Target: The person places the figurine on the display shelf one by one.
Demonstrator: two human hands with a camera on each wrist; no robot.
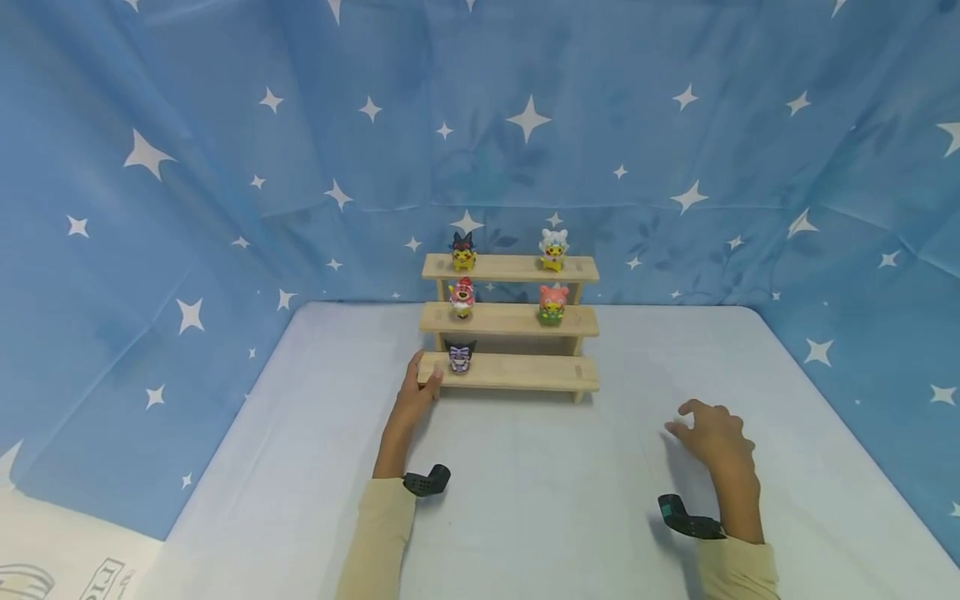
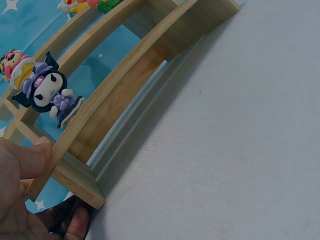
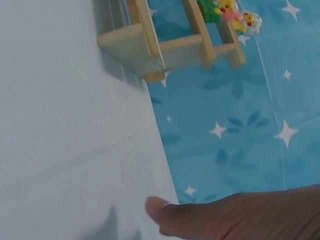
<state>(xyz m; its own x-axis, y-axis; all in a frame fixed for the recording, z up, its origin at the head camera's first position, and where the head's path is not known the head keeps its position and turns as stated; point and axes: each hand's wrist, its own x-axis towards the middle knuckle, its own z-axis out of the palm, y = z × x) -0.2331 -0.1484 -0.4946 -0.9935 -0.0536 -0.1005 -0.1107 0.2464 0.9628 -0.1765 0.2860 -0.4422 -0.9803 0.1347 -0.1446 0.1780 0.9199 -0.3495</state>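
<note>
A three-tier wooden display shelf (image 1: pixel 517 372) stands at the back of the white table. My left hand (image 1: pixel 414 400) grips the left end of its lowest tier, thumb on the front edge and other fingers around the end, as the left wrist view shows. Close to that thumb sits a black-eared figurine with a purple bow (image 2: pixel 47 92). On the middle tier are a pink bear figurine (image 1: pixel 462 298) and a pink-hooded figurine (image 1: pixel 552 305). The top tier bears a black-hooded yellow figurine (image 1: pixel 463 252) and a white-hooded one (image 1: pixel 553 252). My right hand (image 1: pixel 717 436), fingers loosely bent, holds nothing over the table's right side.
Behind and beside the white table (image 1: pixel 540 492) hangs a blue curtain (image 1: pixel 480 150) with white stars. Each wrist wears a black camera. White material with printed drawings (image 1: pixel 67 567) shows at the lower left.
</note>
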